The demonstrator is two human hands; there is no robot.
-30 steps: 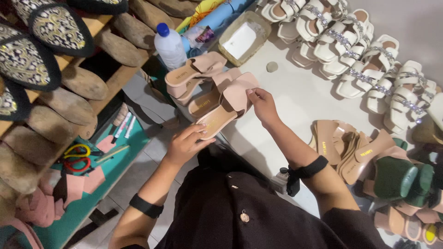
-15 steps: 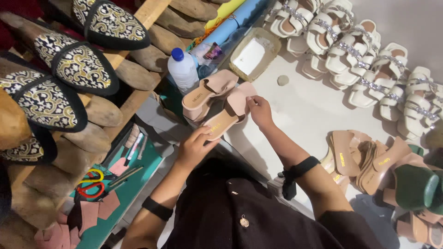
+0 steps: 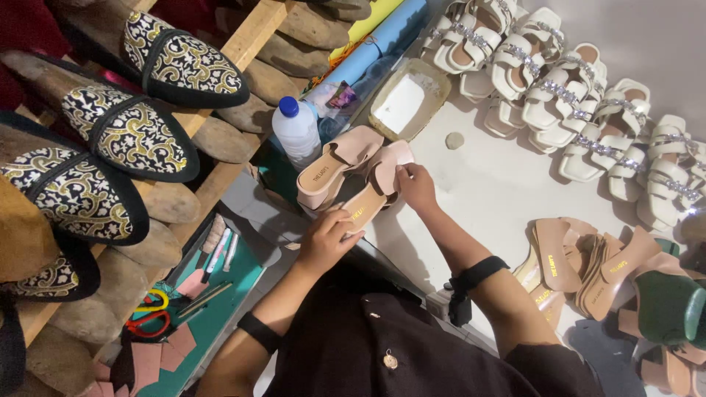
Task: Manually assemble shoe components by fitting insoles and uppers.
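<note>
Pink sandal [image 3: 371, 195] | both hands grasping: left [image 3: 327, 239] heel, right [image 3: 416, 185] strap | tray [image 3: 390, 125]: white contents

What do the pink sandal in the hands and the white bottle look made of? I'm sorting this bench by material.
Pale pink flat sandal, held by the left hand and right hand: likely matte faux leather, smooth with no visible grain. White capped bottle: probably plastic, translucent and slightly glossy, with a blue screw cap.
</note>
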